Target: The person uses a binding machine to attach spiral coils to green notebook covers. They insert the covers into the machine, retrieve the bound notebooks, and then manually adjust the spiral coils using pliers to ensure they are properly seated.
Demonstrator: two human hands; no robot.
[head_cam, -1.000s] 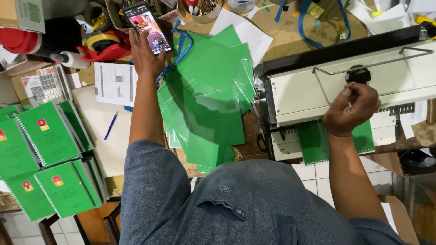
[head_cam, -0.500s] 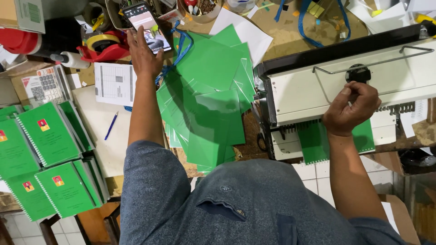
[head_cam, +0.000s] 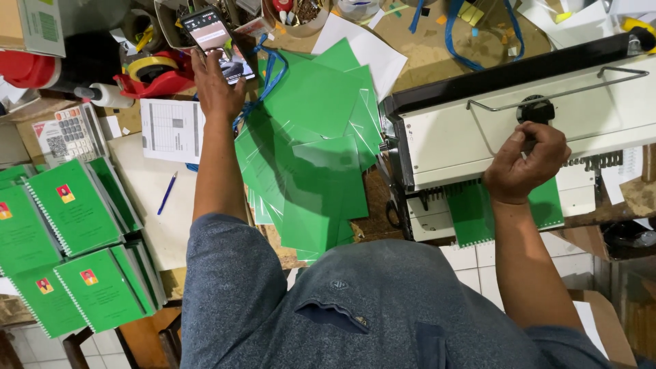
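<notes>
Left hand [head_cam: 217, 83] stretched far forward over the bench, fingers wrapped round a smartphone [head_cam: 218, 42]. Phone tilted, screen lit, upper half pale, lower half dark with small bright patches; screen content too small to make out. Lower edge of phone covered by the palm.

Right hand [head_cam: 525, 164] curled tight against the front of a cream-coloured binding machine [head_cam: 471, 140], fingertips pinched at a black round knob [head_cam: 535, 109]. Knob partly hidden by the fingers; cannot tell whether actually gripped or only touched. Thin wire handle [head_cam: 557, 92] running across the machine top, just above the hand.

Green booklet [head_cam: 502, 210] seated in the machine's slot below the right wrist; white comb teeth along its upper edge, middle of booklet hidden behind the forearm, right end showing past it.

Loose green cover sheets [head_cam: 318, 147] fanned between the two arms, overlapping, lower ones mostly buried. Stack of bound green booklets [head_cam: 68, 232] with spiral spines at far left, cut off by the frame edge. Blue pen [head_cam: 167, 193] on a white board near the left forearm. Calculator [head_cam: 74, 126] and red tape dispenser [head_cam: 154, 74] behind, partly covered by clutter. Grey shirt [head_cam: 369, 307] filling the lower frame, hiding the bench edge.
</notes>
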